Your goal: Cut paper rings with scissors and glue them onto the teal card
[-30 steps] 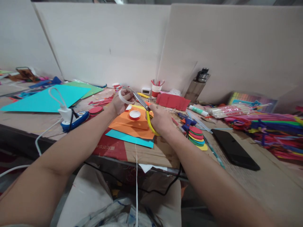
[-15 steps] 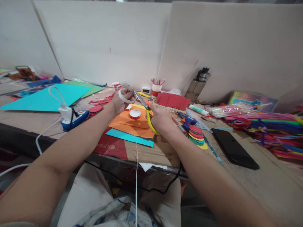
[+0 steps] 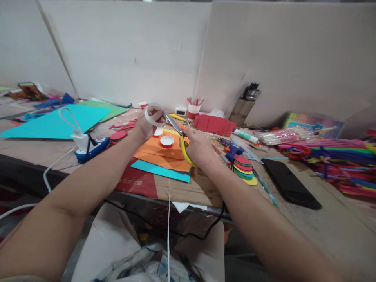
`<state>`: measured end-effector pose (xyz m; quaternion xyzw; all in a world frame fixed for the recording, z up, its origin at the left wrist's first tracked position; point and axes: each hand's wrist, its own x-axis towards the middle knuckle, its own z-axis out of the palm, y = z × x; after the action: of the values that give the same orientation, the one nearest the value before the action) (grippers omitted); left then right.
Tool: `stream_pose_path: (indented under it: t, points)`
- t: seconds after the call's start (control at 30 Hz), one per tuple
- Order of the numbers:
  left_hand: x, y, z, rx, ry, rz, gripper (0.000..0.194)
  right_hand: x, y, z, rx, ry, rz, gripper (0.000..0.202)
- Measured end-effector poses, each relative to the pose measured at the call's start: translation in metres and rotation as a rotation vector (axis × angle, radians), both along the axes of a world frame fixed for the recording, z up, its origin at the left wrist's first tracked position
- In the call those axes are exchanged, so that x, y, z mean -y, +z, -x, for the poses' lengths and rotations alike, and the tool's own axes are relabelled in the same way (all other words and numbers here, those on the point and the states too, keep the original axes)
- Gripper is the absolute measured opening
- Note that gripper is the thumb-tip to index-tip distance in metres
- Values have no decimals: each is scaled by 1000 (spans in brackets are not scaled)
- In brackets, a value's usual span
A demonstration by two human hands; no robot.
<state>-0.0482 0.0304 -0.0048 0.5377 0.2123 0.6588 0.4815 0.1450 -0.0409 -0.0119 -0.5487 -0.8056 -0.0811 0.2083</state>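
Note:
My left hand (image 3: 148,123) is closed on a white paper ring (image 3: 150,120), which loops around its fingers above the sheets. Yellow-handled scissors (image 3: 184,150) are in my right hand (image 3: 199,147), their blades pointing up and left toward the ring. Whether the blade tips touch the ring I cannot tell. Beneath the hands lie orange sheets (image 3: 158,156) on top of a blue sheet (image 3: 160,170). A red-rimmed white paper ring or cup piece (image 3: 167,142) sits on the orange paper, with a similar smaller-looking one (image 3: 158,133) partly behind my left wrist.
To the right are stacked coloured discs (image 3: 243,169), a glue gun (image 3: 233,150), a black phone (image 3: 290,183) and bundled pipe cleaners (image 3: 337,156). A bottle (image 3: 243,105) stands by the back panel. On the left are a blue power strip (image 3: 92,149) and a large turquoise sheet (image 3: 58,121).
My left hand, with the white ring, has shifted slightly left, uncovering more of the second red-rimmed piece. The scissors stay in my right hand, almost unmoved.

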Motion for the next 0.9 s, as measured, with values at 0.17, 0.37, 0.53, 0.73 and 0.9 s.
stream_pose_path:
  t: [0.17, 0.37, 0.53, 0.73, 0.9]
  points:
    - [1, -2, -4, -13, -39, 46, 20, 1, 2, 0, 0, -20, 18, 40]
    - [5, 1, -5, -22, -38, 74, 20, 0, 3, -1, -2, -11, 24, 40]
    - [9, 5, -7, -14, -54, 74, 20, 1, 4, -1, 3, -10, 16, 38]
    - [10, 6, -6, -37, -47, 97, 24, 1, 4, -1, 1, -5, 36, 44]
    - [8, 6, -5, -38, -50, 127, 26, -1, 3, -1, -5, 11, 37, 46]
